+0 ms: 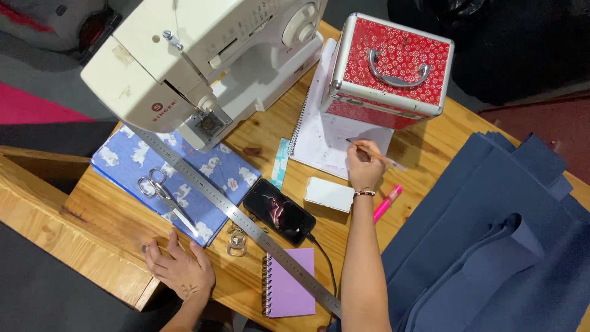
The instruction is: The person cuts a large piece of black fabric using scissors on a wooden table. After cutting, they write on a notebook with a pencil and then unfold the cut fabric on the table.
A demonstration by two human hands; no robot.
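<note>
A pencil (369, 151) lies slantwise across the upper edge of the right hand (365, 167), its long axis running from upper left to lower right; the tip points up-left and rests on the open spiral notebook (319, 138), while the rear end juts out past the hand toward the lower right. The right hand is closed around the pencil in a writing grip, fingers curled, its heel over the lower right corner of the page. The notebook lies partly under a red flowered case (393, 64) with a metal handle. The left hand (179, 267) lies flat and open on the worktop (117, 212), fingers spread, holding nothing, well apart from the pencil, near the lower corner of a blue printed cloth (212, 169). Scissors (161, 193) and a long steel ruler (246, 220) lie across that cloth. Between the hands sit a phone (279, 212), a white box (329, 194) and a purple notebook (290, 283); a pink marker (387, 203) lies just right of the right wrist.
</note>
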